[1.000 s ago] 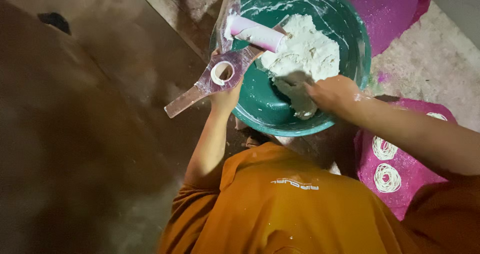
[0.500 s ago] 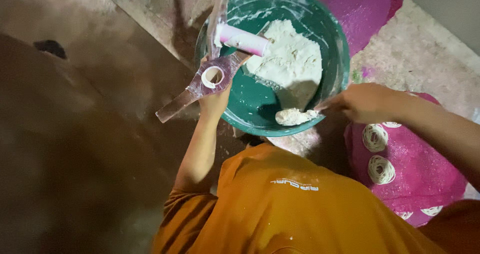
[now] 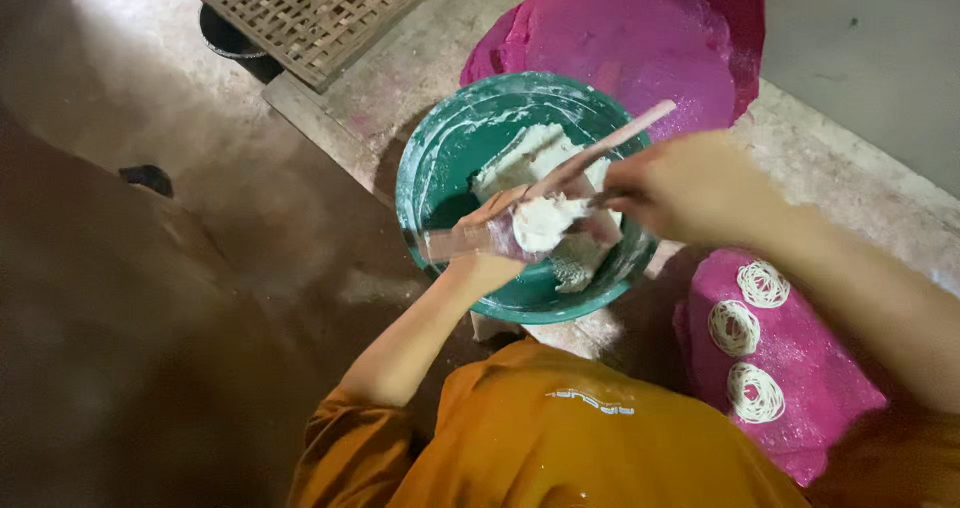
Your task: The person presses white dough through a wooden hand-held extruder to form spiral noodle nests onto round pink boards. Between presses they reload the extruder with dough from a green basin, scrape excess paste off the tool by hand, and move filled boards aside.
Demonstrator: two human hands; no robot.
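- Landmark: green bowl (image 3: 440, 183), on the concrete floor (image 3: 400, 78), half full of white dough (image 3: 520, 158).
- Left hand (image 3: 478, 253) sits over the bowl's near rim, fingers wrapped tight around a pinkish press mould (image 3: 470, 243). The mould's open cup faces up over the bowl, likely so spills drop back in.
- A dough lump (image 3: 545, 223) sits in the cup, heaped above its edge.
- Right hand (image 3: 690, 183) is at the bowl's right rim, fingers curled together at the lump; it's blurred, so I can't tell whether they pinch dough or just press on it.
- The mould's long handle (image 3: 610, 143) slants up and right across the bowl, above the dough.
- Right of the bowl: pink mat (image 3: 800, 388) with three white noodle coils (image 3: 745, 328), within reach of the right arm.
- Beyond the bowl: stacked pink mats (image 3: 640, 38).
- Far left of the bowl: woven bamboo tray (image 3: 300, 3), well apart from both hands.
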